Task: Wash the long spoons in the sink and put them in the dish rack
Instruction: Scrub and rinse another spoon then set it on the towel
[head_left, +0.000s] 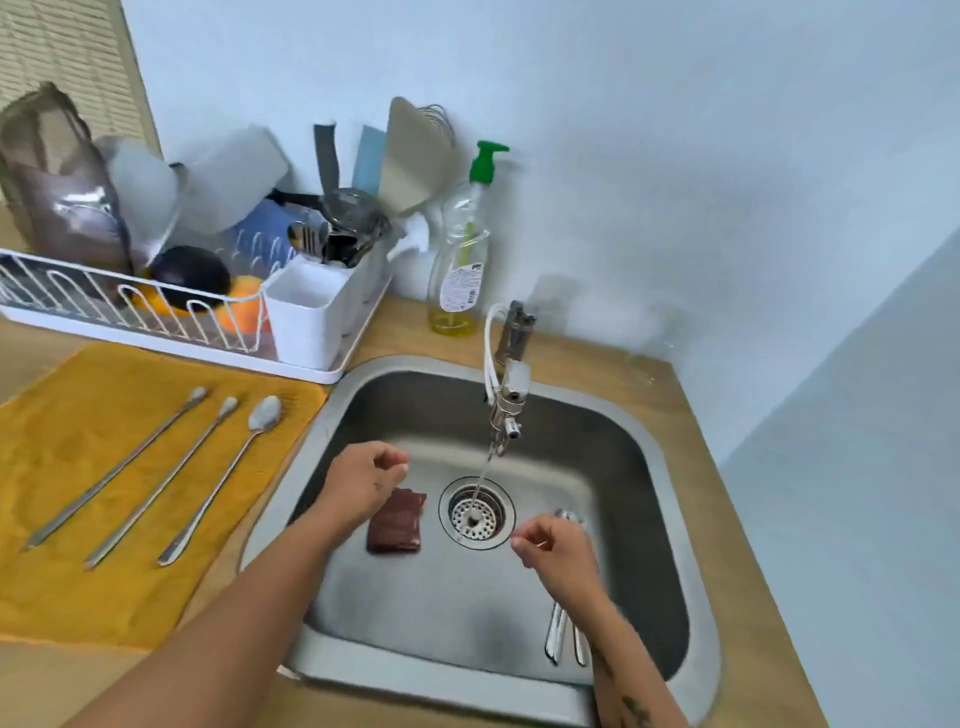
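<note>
Steel sink with a thin stream running from the tap onto the drain. On the sink floor lie a brown sponge at its left and a few sink spoons at its right. The left hand hovers over the sponge, fingers loosely curled, holding nothing. The right hand is above the sink spoons with fingers curled; whether it grips one I cannot tell. Left of the sink, three long spoons lie side by side on a yellow cloth, their bowls looking soiled. Behind that, the dish rack is crowded, and no long spoon can be picked out in it. Washing seems barely begun: scrubbing, rinsing and racking all remain.
</note>
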